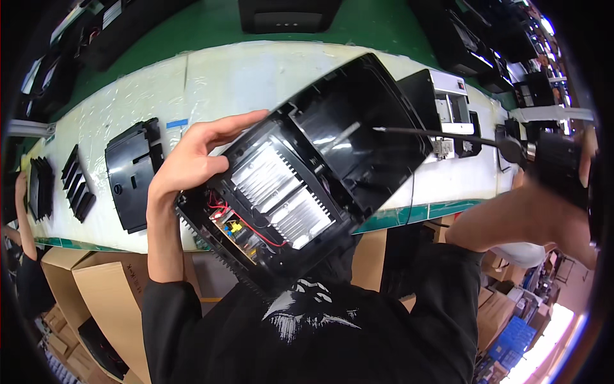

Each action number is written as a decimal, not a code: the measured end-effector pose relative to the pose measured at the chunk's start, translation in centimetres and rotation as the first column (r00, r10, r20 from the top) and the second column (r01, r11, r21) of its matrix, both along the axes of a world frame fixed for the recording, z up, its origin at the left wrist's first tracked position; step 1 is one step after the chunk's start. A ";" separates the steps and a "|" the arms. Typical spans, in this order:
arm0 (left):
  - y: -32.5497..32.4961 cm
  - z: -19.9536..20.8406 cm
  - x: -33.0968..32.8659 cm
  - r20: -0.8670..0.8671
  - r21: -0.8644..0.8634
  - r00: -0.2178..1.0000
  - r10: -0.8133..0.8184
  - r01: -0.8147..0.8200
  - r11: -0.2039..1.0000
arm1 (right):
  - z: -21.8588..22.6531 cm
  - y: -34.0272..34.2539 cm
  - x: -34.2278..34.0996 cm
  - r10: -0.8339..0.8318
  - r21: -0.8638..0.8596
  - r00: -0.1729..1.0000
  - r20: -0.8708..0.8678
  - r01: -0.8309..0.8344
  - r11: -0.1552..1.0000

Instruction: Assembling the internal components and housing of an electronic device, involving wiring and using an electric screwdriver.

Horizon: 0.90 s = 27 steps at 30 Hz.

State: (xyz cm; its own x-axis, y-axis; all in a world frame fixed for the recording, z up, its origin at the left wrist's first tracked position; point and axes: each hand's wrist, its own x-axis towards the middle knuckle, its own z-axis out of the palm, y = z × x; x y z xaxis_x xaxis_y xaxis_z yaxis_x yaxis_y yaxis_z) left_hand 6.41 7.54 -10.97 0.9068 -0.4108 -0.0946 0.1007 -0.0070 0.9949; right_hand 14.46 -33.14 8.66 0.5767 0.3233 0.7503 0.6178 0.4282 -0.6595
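Observation:
A black plastic housing [377, 89] is tilted in front of my chest, over the front edge of the bench. Inside it lie a silvery finned metal block [281, 192], thin red wires and a small circuit board [240, 237] with a yellow part. My left hand [192, 153] grips the housing's left rim, thumb on the inner side and fingers along the edge. At the right my right hand [543, 211] is wrapped around an electric screwdriver [553, 163]. Its long dark shaft [448, 134] points left across the housing, with the pale tip over the hollow part.
On the white-covered bench [224, 77] stand a black curved cover [134, 173], black ribbed parts [78, 185] and a white-and-grey device [451, 105]. A black case [288, 16] sits at the back. Cardboard boxes [109, 301] stand below the bench. Another person's arm [25, 217] shows far left.

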 end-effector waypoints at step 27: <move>-0.1 -1.3 -0.3 0.184 0.097 0.981 0.053 -0.072 0.993 | -10.2 20.3 2.5 0.284 -0.284 0.959 0.010 -0.270 0.920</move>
State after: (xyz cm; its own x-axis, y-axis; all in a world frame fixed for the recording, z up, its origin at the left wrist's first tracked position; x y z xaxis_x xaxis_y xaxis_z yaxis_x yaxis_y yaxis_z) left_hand 6.15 7.48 -12.23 0.9363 -0.3494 0.0346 -0.0776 -0.1100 0.9909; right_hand 17.00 -12.79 -1.56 0.3986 0.6634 0.6333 0.5361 0.3918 -0.7477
